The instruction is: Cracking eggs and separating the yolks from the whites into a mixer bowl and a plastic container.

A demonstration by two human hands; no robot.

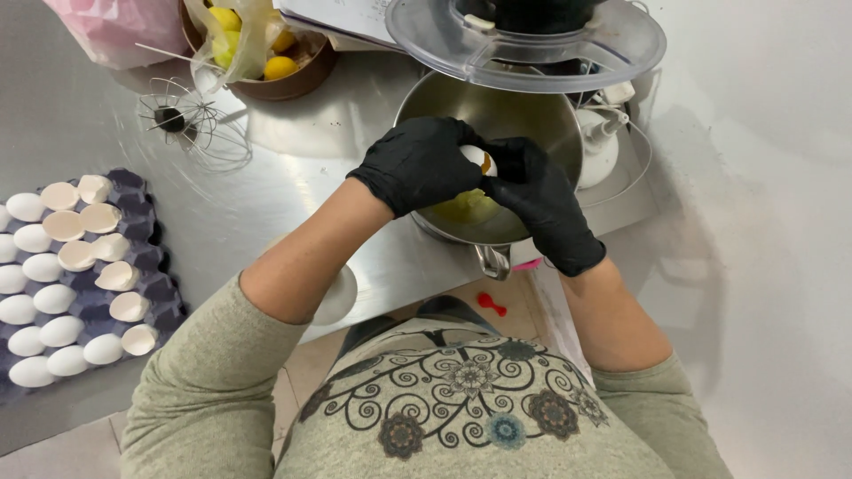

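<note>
Both black-gloved hands, left (417,164) and right (541,200), had their grip clamped on a white egg (477,157) above the steel bowl (524,111); a purple egg tray (146,284) sat left on the worktop (293,151).

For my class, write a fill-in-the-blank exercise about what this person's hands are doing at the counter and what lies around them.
1. Both hands, the left hand and the right hand, wear ____ gloves.
2. Together they hold a white egg over a metal ____.
3. The egg tray at the left holds whole eggs and empty ____.
4. A wire ____ lies on the steel counter beyond the tray.

Missing words: black; bowl; shells; whisk
</note>
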